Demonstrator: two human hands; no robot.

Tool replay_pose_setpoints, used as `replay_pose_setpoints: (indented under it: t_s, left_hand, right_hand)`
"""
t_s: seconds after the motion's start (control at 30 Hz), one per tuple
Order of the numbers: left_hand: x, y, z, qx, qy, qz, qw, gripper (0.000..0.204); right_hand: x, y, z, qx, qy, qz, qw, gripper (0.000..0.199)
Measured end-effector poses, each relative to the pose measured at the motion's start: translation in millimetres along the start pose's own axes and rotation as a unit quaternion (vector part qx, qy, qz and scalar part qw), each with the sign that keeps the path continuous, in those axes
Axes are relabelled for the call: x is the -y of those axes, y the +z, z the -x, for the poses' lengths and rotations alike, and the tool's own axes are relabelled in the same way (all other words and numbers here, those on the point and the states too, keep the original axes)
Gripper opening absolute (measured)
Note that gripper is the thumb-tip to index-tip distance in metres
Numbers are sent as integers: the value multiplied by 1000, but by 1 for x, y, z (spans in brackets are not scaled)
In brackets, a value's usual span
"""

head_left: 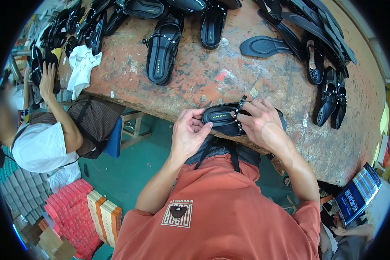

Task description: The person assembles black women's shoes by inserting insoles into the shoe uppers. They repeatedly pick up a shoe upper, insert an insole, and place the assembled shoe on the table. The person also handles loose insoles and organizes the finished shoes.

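Observation:
A black sandal (223,122) lies at the table's front edge in front of me, heel to the left. Its insole has a padded heel area with light lettering, and a studded ankle strap with a buckle crosses it. At the heel end, my left hand (189,131) is closed, thumb and fingers pinching the rim. Over the front part, my right hand (262,123) grips the studded strap (240,110) between thumb and fingers. The toe is mostly hidden beneath my right hand.
More black sandals (164,52) stand across the worn table (125,78). Loose black soles (264,46) and flats (326,97) lie on the right. A co-worker (43,143) sits at the left, one hand on a shoe, near a white cloth (83,69). Pink stacks (73,212) stand on the floor.

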State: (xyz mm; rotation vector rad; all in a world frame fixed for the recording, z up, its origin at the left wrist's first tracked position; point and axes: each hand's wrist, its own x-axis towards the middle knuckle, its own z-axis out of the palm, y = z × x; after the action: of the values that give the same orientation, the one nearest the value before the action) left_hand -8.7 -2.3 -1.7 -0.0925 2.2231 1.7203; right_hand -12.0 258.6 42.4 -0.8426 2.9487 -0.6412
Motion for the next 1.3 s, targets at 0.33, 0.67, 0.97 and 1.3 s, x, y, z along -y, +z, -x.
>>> replay_pose_setpoints:
  t_s: [0.33,0.67,0.97,1.3]
  left_hand:
    - [-17,3,-20,-35,26,-150,988,25]
    - [-23,-15,-32,16,375,-318,871,33]
    - [-37,3,-41,325,407,-467,715,85]
    - [-30,14,-44,314,411,-450,728,66]
  right_hand:
    - [10,-11,1,52,23,87,995,36]
    - [22,-29,5,117,197,182,956,59]
    - [24,-23,42,-170,414,-276,850,59]
    - [67,25,22,-112,250,97,957,39]
